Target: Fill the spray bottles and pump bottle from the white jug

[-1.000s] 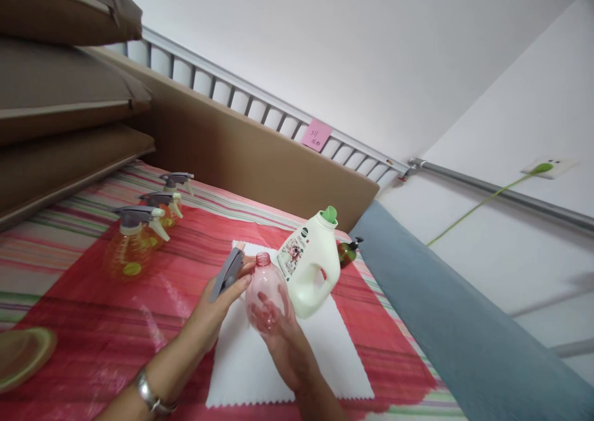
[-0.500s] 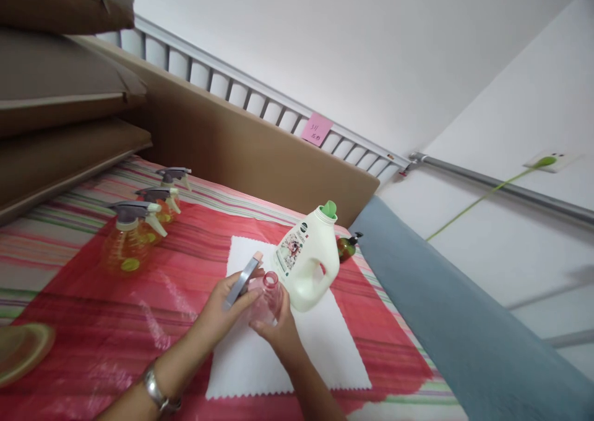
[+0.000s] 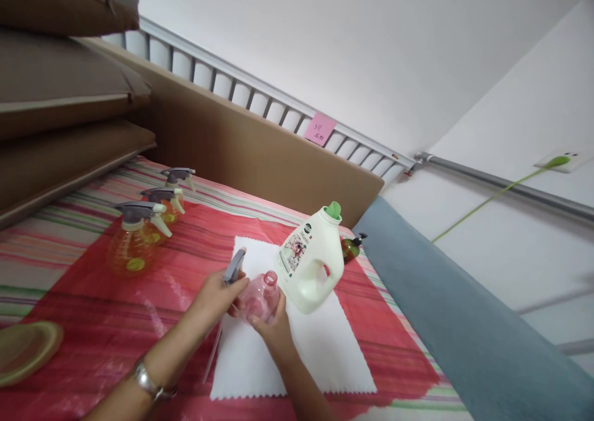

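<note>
My left hand (image 3: 218,297) is closed on a grey trigger spray head (image 3: 234,267), whose thin clear dip tube (image 3: 212,354) hangs below it. Around a small transparent pink bottle (image 3: 258,298) with an open neck, my right hand (image 3: 277,329) is closed; the left fingertips are right against the bottle's side. Both hands are over a white cloth (image 3: 315,353) with a scalloped edge. Just beyond the bottle stands a large pale green jug (image 3: 320,260) with a handle, a flower label and a green spout.
Several filled spray bottles (image 3: 132,247) stand at the left. A dark pump bottle (image 3: 350,247) is behind the jug. At the lower left lies a round yellowish lid-like thing (image 3: 30,350). Stacked brown cushions (image 3: 65,99) and a brown board (image 3: 260,148) border the striped tablecloth (image 3: 399,359).
My left hand has drawn the spray head slightly left and tilted it, so the dip tube now shows. The pink bottle stays in my right hand. The view has shifted slightly.
</note>
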`<state>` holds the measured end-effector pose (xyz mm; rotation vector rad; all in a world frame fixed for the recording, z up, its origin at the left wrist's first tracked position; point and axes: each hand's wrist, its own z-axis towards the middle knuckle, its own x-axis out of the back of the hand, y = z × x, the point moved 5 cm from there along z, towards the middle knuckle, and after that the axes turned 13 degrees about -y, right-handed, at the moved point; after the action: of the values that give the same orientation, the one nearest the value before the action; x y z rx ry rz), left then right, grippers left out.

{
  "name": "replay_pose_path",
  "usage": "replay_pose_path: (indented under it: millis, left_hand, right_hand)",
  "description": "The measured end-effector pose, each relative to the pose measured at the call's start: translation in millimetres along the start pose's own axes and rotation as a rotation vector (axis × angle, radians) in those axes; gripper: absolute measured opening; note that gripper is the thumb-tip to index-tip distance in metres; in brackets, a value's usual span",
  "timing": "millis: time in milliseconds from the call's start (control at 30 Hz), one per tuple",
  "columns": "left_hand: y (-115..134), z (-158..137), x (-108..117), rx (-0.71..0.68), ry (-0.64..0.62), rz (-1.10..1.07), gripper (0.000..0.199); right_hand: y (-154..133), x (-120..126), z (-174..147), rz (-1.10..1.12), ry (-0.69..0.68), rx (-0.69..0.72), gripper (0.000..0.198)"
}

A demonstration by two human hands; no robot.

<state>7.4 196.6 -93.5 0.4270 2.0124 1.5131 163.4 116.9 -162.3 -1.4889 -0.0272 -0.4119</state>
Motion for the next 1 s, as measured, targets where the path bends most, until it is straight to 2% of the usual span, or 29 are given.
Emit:
replay_pose_path:
  millis: [133, 200, 233, 300, 367, 400, 500, 567, 667, 767, 867, 1000]
  left_hand:
    - [-14.4, 11.1, 3.6, -0.012, 0.021, 0.078, 0.026]
    - [-15.1, 12.3, 6.1, -0.045, 0.022, 0.074, 0.027]
    - [-14.9, 12.5, 6.8, -0.051, 0.016, 0.076, 0.027]
    - [-14.5, 12.9, 7.5, -0.039, -0.004, 0.088, 0.026]
    - [-15.7, 14.2, 9.1, 0.014, -0.006, 0.115, 0.026]
    - [-16.3, 15.4, 10.3, 0.039, -0.005, 0.134, 0.026]
    - [-15.9, 19.2, 15.1, 0.055, 0.026, 0.198, 0.027]
    - [-14.6, 20.2, 16.8, 0.025, 0.041, 0.204, 0.027]
    - [-14.6, 18.1, 16.2, 0.007, 0.033, 0.123, 0.029]
    - [-16.3, 15.6, 13.9, 0.032, -0.01, 0.01, 0.032]
    - [-18.3, 16.7, 12.4, 0.052, -0.06, -0.1, 0.036]
    - [-19.7, 20.4, 12.3, 0.042, -0.073, -0.204, 0.038]
  right_hand:
    - [-6.7, -3.4, -2.2, -0.026, -0.037, -0.013, 0.083]
    - [-10.3, 3.2, -7.5, -0.069, -0.046, -0.023, 0.088]
    - [-12.8, 10.3, -11.7, -0.11, -0.037, -0.028, 0.086]
    - [-21.6, 32.1, -22.0, -0.218, 0.007, -0.021, 0.068]
    - [-35.8, 62.1, -32.3, -0.303, 0.098, 0.002, 0.043]
    - [-44.0, 78.8, -36.2, -0.311, 0.165, 0.01, 0.037]
    - [-65.8, 125.2, -38.4, -0.197, 0.44, 0.01, 0.044]
    - [-74.0, 142.5, -29.0, -0.106, 0.551, 0.005, 0.054]
    - [-74.9, 147.8, -3.7, -0.055, 0.521, -0.015, 0.061]
    - [-67.6, 147.7, 16.2, -0.054, 0.461, -0.041, 0.054]
    - [-60.8, 152.0, 26.7, -0.084, 0.437, -0.066, 0.043]
    - [-56.2, 157.7, 34.4, -0.126, 0.442, -0.091, 0.041]
